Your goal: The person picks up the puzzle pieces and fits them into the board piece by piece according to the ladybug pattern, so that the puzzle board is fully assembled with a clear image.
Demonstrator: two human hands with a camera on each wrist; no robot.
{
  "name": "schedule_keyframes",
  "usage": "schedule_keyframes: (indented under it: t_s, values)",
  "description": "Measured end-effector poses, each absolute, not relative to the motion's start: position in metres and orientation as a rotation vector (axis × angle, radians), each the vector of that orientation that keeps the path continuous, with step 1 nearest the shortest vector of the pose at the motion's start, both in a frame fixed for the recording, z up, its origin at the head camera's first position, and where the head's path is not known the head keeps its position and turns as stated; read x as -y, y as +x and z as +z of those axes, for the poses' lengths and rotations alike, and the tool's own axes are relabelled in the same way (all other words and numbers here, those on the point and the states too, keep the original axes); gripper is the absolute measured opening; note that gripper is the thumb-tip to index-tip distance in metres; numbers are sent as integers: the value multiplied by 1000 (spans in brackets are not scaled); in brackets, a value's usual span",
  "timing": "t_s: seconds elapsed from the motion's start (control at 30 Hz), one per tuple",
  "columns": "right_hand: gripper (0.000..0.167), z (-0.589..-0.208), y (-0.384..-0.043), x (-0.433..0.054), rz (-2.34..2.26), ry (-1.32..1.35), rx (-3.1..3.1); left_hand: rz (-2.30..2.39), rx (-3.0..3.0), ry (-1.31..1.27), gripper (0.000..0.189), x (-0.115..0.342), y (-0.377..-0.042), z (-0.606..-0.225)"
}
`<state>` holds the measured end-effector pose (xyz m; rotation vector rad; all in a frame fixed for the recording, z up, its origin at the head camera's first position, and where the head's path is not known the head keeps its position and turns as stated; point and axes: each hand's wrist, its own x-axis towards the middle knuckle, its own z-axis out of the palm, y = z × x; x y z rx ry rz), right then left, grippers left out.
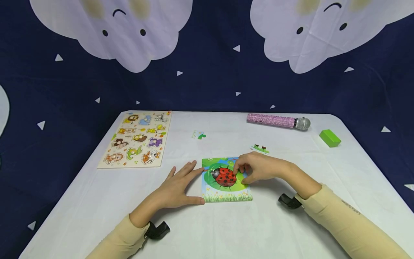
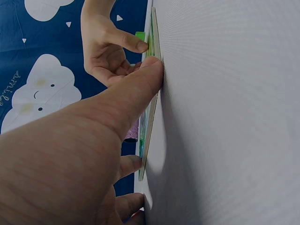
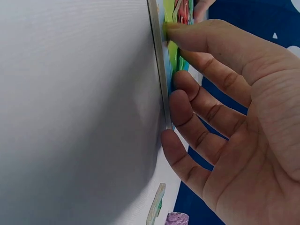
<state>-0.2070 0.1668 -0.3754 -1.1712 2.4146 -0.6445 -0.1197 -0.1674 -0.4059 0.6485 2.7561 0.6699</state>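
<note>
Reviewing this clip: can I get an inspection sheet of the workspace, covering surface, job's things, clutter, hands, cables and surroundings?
Surface: white-covered table.
Job's things: ladybug puzzle lying flat; two loose pieces beyond it, one toward the left, one toward the right.
Clutter: animal board, pink microphone, green block.
Hands: left hand, fingers spread, touches the puzzle's left edge; right hand appears to pinch a piece at its right side.
Cables: nothing seen.
Surroundings: dark blue backdrop with clouds and triangles.

Kids' play area: cloud-print bkdrop (image 1: 207, 77), animal puzzle brd (image 1: 145, 144).
</note>
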Motion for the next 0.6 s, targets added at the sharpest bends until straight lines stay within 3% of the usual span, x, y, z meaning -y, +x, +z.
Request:
schedule_keyframes:
  t_s: [0.6]
  values:
    - [19,-367,-217,-159,-713,-1182,-2423,672,-2752,648,101,168,-120,-406]
